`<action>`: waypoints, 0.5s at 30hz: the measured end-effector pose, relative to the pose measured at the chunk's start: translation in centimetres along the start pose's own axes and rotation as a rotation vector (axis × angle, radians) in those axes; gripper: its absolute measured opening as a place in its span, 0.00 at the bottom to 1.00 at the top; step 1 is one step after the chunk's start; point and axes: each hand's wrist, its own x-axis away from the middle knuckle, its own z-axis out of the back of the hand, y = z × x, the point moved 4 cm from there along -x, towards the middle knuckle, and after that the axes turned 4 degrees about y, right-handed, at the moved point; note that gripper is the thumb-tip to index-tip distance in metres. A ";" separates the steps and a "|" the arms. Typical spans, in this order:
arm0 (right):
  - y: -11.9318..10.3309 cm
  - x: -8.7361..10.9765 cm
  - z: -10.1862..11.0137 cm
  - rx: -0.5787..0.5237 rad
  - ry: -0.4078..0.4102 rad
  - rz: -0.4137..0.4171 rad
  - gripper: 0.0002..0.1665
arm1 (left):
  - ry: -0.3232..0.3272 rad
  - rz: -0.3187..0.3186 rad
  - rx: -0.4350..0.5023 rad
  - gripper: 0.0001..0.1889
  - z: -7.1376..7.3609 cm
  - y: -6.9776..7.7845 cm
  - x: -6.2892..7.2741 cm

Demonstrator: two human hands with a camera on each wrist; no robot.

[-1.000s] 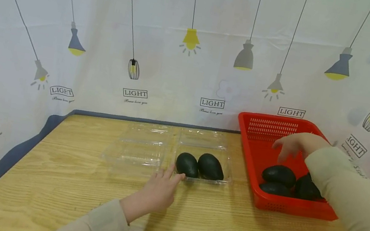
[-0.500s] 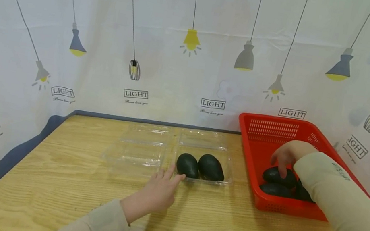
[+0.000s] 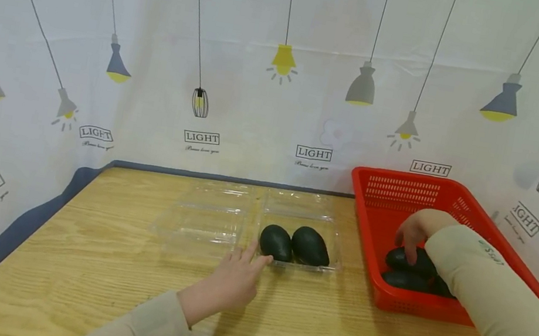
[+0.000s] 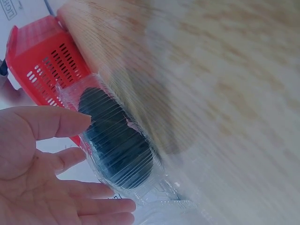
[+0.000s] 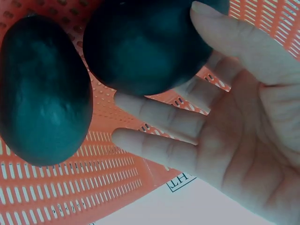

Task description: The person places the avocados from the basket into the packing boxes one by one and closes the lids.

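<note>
In the head view my right hand reaches into the red basket and holds a dark green avocado. The right wrist view shows my thumb on one side of this avocado and fingers behind it. Another avocado lies beside it. My left hand has its fingers extended, fingertips at the front edge of a see-through plastic box. Two avocados, one on the left and one on the right, sit side by side in that box.
A second see-through plastic container lies open to the left of the filled box. More avocados, one in front, rest in the basket. Behind the wooden table hangs a wall cloth printed with lamps.
My right hand has come down from above the avocados in the basket and taken hold of one. The left hand has stayed at the box's edge.
</note>
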 end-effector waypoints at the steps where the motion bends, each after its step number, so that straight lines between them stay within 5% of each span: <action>1: -0.2 0.2 -0.1 0.011 -0.004 0.005 0.34 | 0.001 -0.002 -0.005 0.28 0.0 0.0 0.0; 9: 0.1 0.2 -0.6 -0.026 0.027 -0.035 0.41 | 0.018 -0.011 -0.018 0.28 -0.1 0.1 0.0; 15: -0.5 -1.2 -1.1 0.092 -0.007 0.062 0.38 | 0.013 -0.009 -0.026 0.28 -0.1 0.1 0.0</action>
